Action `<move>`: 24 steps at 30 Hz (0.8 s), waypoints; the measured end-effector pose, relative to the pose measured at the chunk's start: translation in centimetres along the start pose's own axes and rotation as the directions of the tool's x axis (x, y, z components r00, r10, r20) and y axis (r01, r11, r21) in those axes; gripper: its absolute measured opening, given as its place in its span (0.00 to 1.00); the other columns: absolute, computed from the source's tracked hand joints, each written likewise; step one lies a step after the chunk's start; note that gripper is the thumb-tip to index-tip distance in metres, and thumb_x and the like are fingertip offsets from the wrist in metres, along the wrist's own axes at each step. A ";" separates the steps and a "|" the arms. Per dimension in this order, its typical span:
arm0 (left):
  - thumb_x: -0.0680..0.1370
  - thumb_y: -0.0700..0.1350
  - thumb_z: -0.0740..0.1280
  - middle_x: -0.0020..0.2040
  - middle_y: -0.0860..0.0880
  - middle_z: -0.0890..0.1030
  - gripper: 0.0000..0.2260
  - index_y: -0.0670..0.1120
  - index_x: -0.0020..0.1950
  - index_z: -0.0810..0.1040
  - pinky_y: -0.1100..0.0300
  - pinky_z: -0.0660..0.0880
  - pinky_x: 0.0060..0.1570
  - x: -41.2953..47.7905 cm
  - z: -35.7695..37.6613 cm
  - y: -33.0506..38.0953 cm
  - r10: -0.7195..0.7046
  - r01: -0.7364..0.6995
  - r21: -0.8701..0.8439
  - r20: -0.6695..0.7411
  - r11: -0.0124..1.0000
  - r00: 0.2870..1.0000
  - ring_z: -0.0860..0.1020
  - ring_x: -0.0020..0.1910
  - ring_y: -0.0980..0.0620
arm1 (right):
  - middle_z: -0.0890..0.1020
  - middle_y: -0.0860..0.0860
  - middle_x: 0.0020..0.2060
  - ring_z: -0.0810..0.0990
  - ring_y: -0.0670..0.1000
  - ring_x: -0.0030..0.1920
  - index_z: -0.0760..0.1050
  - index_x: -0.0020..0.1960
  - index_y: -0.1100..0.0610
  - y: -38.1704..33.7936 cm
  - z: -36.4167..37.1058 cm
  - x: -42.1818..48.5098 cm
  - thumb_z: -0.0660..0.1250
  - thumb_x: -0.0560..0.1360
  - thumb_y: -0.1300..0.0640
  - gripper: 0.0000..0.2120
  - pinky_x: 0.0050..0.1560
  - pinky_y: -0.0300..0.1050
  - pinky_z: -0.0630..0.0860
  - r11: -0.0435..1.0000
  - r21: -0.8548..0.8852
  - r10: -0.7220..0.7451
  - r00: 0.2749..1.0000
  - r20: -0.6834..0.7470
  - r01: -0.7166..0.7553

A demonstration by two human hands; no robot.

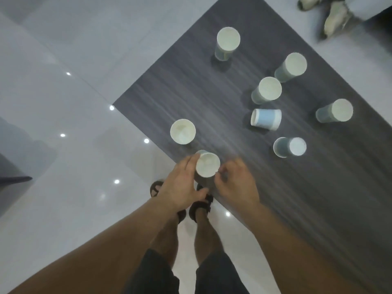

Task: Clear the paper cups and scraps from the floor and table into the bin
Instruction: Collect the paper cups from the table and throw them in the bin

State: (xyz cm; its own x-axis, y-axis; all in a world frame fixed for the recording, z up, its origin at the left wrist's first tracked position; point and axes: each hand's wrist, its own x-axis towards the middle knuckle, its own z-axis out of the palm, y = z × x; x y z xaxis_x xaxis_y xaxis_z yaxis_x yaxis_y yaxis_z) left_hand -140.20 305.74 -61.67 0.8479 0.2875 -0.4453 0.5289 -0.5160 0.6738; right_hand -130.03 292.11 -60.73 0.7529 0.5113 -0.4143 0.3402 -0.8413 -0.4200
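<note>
1. We see the left hand with its fingers curled round the left side of the held cup, thumb tucked lower down.
2. The right hand meets the same cup from the right. Its curled fingers and thumb pinch at the rim, though motion blur softens the fingertips.
3. The held cup is a paper cup, upright with its white mouth facing up. It sits between both hands at the near edge of the table. We cannot tell whether it rests on the surface or is lifted off it.
4. Just beyond it, near the table's left corner, stands the corner cup, upright and apart from the hands.
5. Farther right on the dark wood-grain top we count six more.
   - The tipped cup lies on its side, showing a pale blue band.
   - The blurred cup sits near it; we cannot tell which end is up.
   - The middle cup, the right cup, the upper right cup and the far cup stand upright.
6. Below the hands, our feet in dark sandals stand on the pale glossy floor.
7. At the top right corner, another person's light shoes are on the floor beside the table.
</note>
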 end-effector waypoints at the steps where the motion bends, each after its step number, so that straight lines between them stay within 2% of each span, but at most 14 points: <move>1: 0.68 0.54 0.74 0.71 0.52 0.65 0.40 0.50 0.75 0.58 0.62 0.63 0.67 0.7 0.3 -0.1 -0.008 0.008 -0.030 0.008 1.000 1.000 0.64 0.70 0.53 | 0.67 0.42 0.41 0.73 0.46 0.39 0.72 0.41 0.49 0.1 0.2 0.1 0.69 0.72 0.52 0.06 0.35 0.36 0.64 1.000 -0.007 0.004 1.000 0.005 -0.004; 3: 0.69 0.54 0.73 0.72 0.50 0.64 0.39 0.47 0.75 0.58 0.64 0.60 0.65 2.1 1.2 -0.3 -0.031 0.032 -0.075 0.014 0.997 0.999 0.63 0.71 0.52 | 0.69 0.42 0.44 0.73 0.46 0.42 0.75 0.47 0.51 0.5 0.7 0.6 0.68 0.72 0.50 0.06 0.39 0.38 0.65 0.999 -0.003 0.036 0.999 0.039 -0.036; 6: 0.70 0.53 0.73 0.73 0.49 0.64 0.39 0.48 0.75 0.57 0.60 0.63 0.67 3.6 2.5 -0.7 -0.054 0.056 -0.115 0.015 0.992 0.998 0.63 0.71 0.51 | 0.73 0.45 0.54 0.73 0.44 0.49 0.74 0.59 0.51 0.8 1.4 1.6 0.67 0.73 0.50 0.15 0.46 0.38 0.65 0.997 0.054 0.044 0.996 0.083 -0.048; 9: 0.69 0.53 0.74 0.73 0.49 0.64 0.42 0.50 0.76 0.54 0.52 0.68 0.67 4.0 3.2 -0.8 -0.080 0.084 -0.143 0.034 0.986 0.996 0.65 0.71 0.50 | 0.75 0.45 0.53 0.69 0.38 0.42 0.75 0.59 0.52 1.0 1.4 2.4 0.67 0.74 0.53 0.14 0.42 0.25 0.63 0.992 0.116 0.045 0.995 0.092 -0.055; 12: 0.68 0.53 0.75 0.73 0.50 0.65 0.43 0.52 0.76 0.54 0.55 0.68 0.65 3.8 3.1 -0.6 -0.107 0.110 -0.194 0.024 0.975 0.994 0.66 0.70 0.51 | 0.80 0.47 0.50 0.74 0.38 0.41 0.78 0.57 0.53 1.2 0.7 2.4 0.66 0.76 0.57 0.11 0.42 0.21 0.64 0.978 0.198 0.044 0.994 0.105 -0.064; 15: 0.67 0.55 0.75 0.71 0.53 0.68 0.42 0.53 0.75 0.58 0.58 0.68 0.65 3.1 2.6 -0.7 -0.116 0.111 -0.233 -0.005 0.966 0.993 0.68 0.68 0.53 | 0.81 0.41 0.47 0.79 0.40 0.46 0.77 0.56 0.50 0.7 -0.4 2.2 0.65 0.77 0.56 0.09 0.44 0.28 0.69 0.959 0.277 0.019 0.991 0.134 -0.056; 17: 0.67 0.57 0.75 0.70 0.54 0.69 0.40 0.53 0.74 0.60 0.62 0.67 0.64 2.1 1.9 -1.1 -0.126 0.115 -0.197 -0.044 0.974 0.991 0.70 0.67 0.54 | 0.79 0.36 0.46 0.80 0.41 0.48 0.75 0.57 0.48 -0.4 -1.3 2.9 0.64 0.77 0.54 0.09 0.47 0.34 0.70 0.964 0.265 0.010 0.996 0.092 -0.034; 19: 0.67 0.57 0.75 0.68 0.55 0.71 0.39 0.54 0.73 0.61 0.63 0.67 0.62 1.0 1.0 -1.6 -0.156 0.139 -0.186 -0.080 0.973 0.984 0.71 0.65 0.54 | 0.78 0.41 0.52 0.78 0.46 0.54 0.74 0.62 0.51 -2.3 -1.9 4.4 0.67 0.76 0.53 0.15 0.52 0.39 0.70 0.975 0.212 -0.064 0.998 0.014 0.060; 21: 0.66 0.57 0.74 0.65 0.57 0.73 0.37 0.56 0.71 0.62 0.59 0.72 0.60 0.0 -0.2 -2.0 -0.197 0.174 -0.198 -0.105 0.965 0.975 0.72 0.62 0.55 | 0.75 0.48 0.61 0.73 0.49 0.61 0.71 0.69 0.52 -4.8 -2.1 6.3 0.71 0.73 0.52 0.25 0.56 0.43 0.69 0.967 0.148 -0.211 0.978 -0.007 0.209; 22: 0.66 0.58 0.74 0.63 0.58 0.73 0.36 0.57 0.70 0.63 0.59 0.73 0.58 -0.5 -0.8 -2.2 -0.216 0.190 -0.200 -0.119 0.961 0.969 0.73 0.60 0.56 | 0.72 0.50 0.65 0.70 0.50 0.64 0.68 0.71 0.52 -6.2 -2.1 7.2 0.71 0.72 0.51 0.29 0.58 0.45 0.69 0.955 0.118 -0.276 0.961 0.022 0.272; 24: 0.65 0.59 0.73 0.58 0.62 0.73 0.33 0.59 0.67 0.64 0.66 0.72 0.53 -1.6 -1.9 -2.7 -0.256 0.220 -0.214 -0.158 0.952 0.954 0.73 0.55 0.59 | 0.64 0.51 0.72 0.64 0.53 0.69 0.62 0.75 0.48 -8.6 -1.6 9.0 0.71 0.71 0.48 0.35 0.62 0.48 0.68 0.931 0.046 -0.364 0.924 0.114 0.361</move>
State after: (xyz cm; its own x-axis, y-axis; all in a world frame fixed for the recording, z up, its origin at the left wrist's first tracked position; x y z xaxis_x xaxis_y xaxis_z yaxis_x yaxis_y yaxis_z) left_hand -142.95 308.20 -61.64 0.6787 0.5338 -0.5043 0.6979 -0.2549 0.6693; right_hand -125.32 303.65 -59.53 0.5082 0.7989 -0.3218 0.5630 -0.5909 -0.5779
